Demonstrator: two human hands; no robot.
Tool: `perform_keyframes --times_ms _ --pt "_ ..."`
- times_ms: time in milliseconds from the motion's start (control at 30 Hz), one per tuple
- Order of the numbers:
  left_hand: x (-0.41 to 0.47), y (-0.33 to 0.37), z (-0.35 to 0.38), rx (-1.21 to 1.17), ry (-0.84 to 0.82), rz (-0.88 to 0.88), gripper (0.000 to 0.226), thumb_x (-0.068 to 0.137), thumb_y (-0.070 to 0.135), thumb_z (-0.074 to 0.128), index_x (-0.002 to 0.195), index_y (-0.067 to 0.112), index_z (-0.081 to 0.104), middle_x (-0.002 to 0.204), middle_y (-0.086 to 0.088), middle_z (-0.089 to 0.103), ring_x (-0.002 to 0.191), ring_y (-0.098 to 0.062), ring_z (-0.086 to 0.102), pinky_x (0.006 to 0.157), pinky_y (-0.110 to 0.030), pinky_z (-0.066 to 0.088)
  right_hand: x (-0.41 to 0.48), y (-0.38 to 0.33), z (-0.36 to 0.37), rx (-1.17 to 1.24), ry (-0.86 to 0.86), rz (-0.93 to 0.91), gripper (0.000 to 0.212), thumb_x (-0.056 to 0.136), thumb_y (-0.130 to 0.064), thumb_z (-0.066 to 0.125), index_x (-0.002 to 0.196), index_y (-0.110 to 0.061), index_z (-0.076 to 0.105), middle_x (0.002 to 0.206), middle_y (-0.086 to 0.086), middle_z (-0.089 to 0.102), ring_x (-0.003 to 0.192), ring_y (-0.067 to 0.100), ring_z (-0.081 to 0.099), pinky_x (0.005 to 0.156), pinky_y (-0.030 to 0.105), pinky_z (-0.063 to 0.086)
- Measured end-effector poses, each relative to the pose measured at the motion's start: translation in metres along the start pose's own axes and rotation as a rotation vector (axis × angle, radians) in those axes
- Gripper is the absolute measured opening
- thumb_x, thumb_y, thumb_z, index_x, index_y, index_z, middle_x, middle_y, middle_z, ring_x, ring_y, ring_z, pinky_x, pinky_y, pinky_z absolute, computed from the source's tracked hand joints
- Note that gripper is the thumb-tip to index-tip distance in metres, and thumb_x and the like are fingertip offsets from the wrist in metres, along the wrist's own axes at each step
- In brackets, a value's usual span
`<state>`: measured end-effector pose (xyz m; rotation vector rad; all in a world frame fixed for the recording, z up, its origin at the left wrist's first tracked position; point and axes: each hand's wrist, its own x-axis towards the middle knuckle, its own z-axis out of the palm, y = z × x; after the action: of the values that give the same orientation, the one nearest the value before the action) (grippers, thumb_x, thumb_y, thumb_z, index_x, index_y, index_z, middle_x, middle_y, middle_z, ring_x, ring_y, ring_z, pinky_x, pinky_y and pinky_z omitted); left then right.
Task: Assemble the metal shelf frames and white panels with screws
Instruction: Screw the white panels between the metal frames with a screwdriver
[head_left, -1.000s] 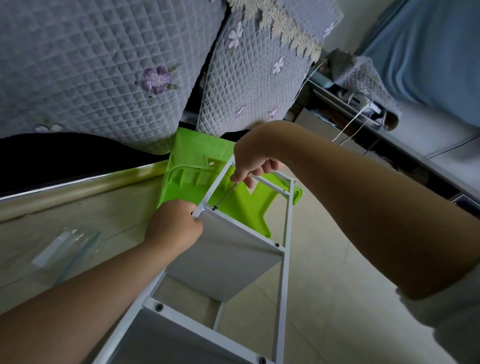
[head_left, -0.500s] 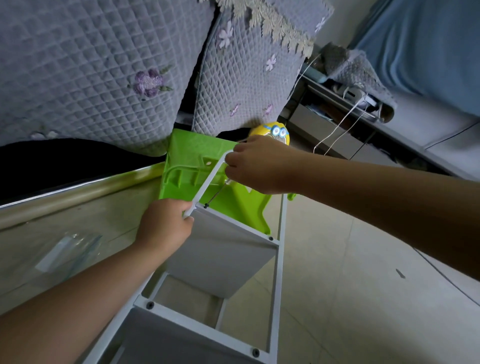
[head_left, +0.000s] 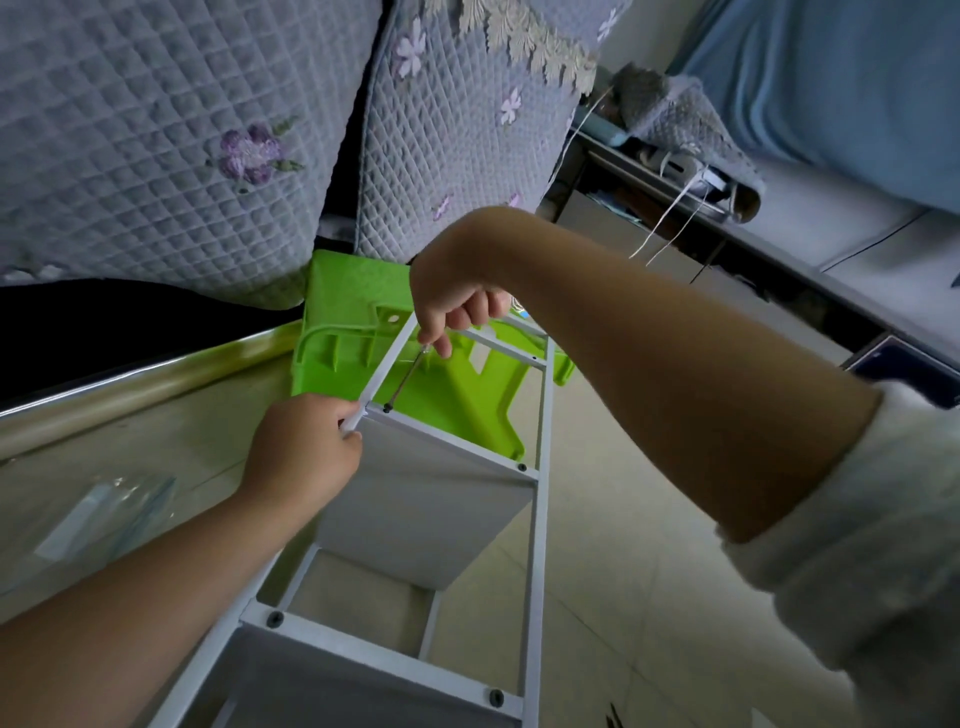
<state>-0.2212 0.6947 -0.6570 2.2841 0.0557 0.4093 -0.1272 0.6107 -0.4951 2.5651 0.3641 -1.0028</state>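
Frame (head_left: 538, 519), white metal and ladder-shaped, lies tilted above the floor (head_left: 623, 571) in front of me. Its long axis runs from the bottom edge of view up and away toward a green stool (head_left: 337, 322), where its far end appears to rest. A white panel (head_left: 426, 499) hangs below the second crossbar from the far end. My left hand (head_left: 301, 447) grips the left rail at the corner where that crossbar meets it, fingers curled round the tube. My right hand (head_left: 452, 296) sits above and beyond that corner, fingers closed on a thin screwdriver (head_left: 408, 379) whose handle is hidden in the fist. The shaft slants down and toward me, and its tip rests on a dark screw (head_left: 386, 409) at the crossbar's left end, just beside my left fingers. So the screw lies below the right hand and nearer to me, along the line of the shaft, and the left hand is the closer of the two to it. I judge the step in hand is driving this screw, which calls for the shaft in line with it while the left hand steadies the rail. The crossbar's right end already carries a screw, as do both ends of the next crossbar toward me.
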Motion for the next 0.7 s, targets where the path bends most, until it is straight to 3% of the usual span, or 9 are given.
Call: perform_keyframes --times_ms 100,167,233,300,367,433,533,633,700 --pt "-0.001 -0.002 -0.004 0.033 -0.009 -0.008 0.033 0.065 0.023 0.044 0.071 -0.002 0.066 0.076 -0.027 0.064 0.066 -0.036 0.057 0.061 -0.04 0.044 -0.005 0.0 0.012 -0.008 0.053 -0.006 0.031 0.098 -0.018 0.04 0.073 -0.006 0.054 0.033 -0.003 0.027 0.026 0.009 0.023 0.031 0.006 0.02" --pt "-0.001 -0.001 -0.004 0.048 -0.014 0.006 0.034 0.066 0.023 0.044 0.072 -0.003 0.065 0.078 -0.025 0.065 0.068 -0.036 0.058 0.063 -0.04 0.045 -0.016 -0.003 0.023 -0.23 0.225 -0.057 0.027 0.096 -0.019 0.043 0.079 -0.005 0.058 0.043 0.004 0.048 0.036 0.014 0.046 0.033 0.014 0.036" --pt "-0.001 0.001 -0.005 0.055 -0.026 0.004 0.027 0.077 0.016 0.054 0.089 -0.002 0.071 0.084 -0.022 0.067 0.082 -0.038 0.062 0.07 -0.04 0.047 -0.027 0.002 0.039 -0.397 0.445 -0.15 0.025 0.092 -0.019 0.046 0.105 -0.002 0.059 0.084 0.01 0.065 0.076 0.021 0.062 0.061 0.024 0.045" --pt "-0.002 0.0 -0.005 0.058 -0.025 0.009 0.025 0.079 0.013 0.056 0.093 0.0 0.071 0.086 -0.02 0.067 0.086 -0.038 0.062 0.07 -0.038 0.047 -0.032 0.009 0.049 -0.486 0.533 -0.207 0.026 0.091 -0.014 0.047 0.114 -0.005 0.053 0.108 0.012 0.059 0.1 0.027 0.056 0.071 0.028 0.04" --pt "-0.001 -0.001 -0.005 0.063 -0.025 0.022 0.028 0.077 0.016 0.052 0.088 -0.001 0.071 0.085 -0.02 0.067 0.085 -0.038 0.062 0.068 -0.038 0.048 -0.03 0.017 0.054 -0.599 0.61 -0.268 0.022 0.092 -0.011 0.045 0.111 -0.005 0.055 0.108 0.013 0.057 0.098 0.03 0.056 0.069 0.032 0.04" --pt "-0.001 0.0 -0.005 0.072 -0.028 0.009 0.026 0.079 0.014 0.054 0.092 -0.001 0.07 0.093 -0.019 0.068 0.091 -0.038 0.061 0.073 -0.039 0.049 -0.03 0.019 0.058 -0.716 0.784 -0.41 0.026 0.086 -0.007 0.04 0.087 -0.006 0.066 0.085 0.013 0.063 0.078 0.029 0.062 0.056 0.03 0.041" --pt "-0.002 0.0 -0.005 0.074 -0.023 -0.011 0.039 0.074 0.023 0.046 0.091 -0.004 0.069 0.096 -0.02 0.067 0.092 -0.038 0.061 0.075 -0.04 0.05 -0.019 0.02 0.067 -0.886 1.027 -0.515 0.035 0.068 -0.013 0.03 0.052 -0.015 0.061 0.052 0.002 0.056 0.047 0.021 0.055 0.047 0.02 0.038" --pt "-0.002 0.0 -0.005 0.042 -0.015 -0.029 0.029 0.079 0.016 0.055 0.096 -0.001 0.071 0.098 -0.021 0.067 0.093 -0.038 0.061 0.076 -0.04 0.05 -0.031 0.007 0.065 -0.98 0.944 -0.451 0.035 0.073 -0.012 0.032 0.055 -0.015 0.062 0.054 0.002 0.057 0.049 0.021 0.055 0.048 0.021 0.034" --pt "-0.002 0.0 -0.004 0.039 -0.003 -0.039 0.026 0.079 0.006 0.062 0.103 0.002 0.07 0.1 -0.02 0.068 0.093 -0.038 0.061 0.076 -0.038 0.048 -0.039 0.002 0.057 -1.033 0.727 -0.361 0.034 0.088 -0.01 0.031 0.086 -0.009 0.065 0.08 0.01 0.065 0.074 0.028 0.063 0.05 0.025 0.031"
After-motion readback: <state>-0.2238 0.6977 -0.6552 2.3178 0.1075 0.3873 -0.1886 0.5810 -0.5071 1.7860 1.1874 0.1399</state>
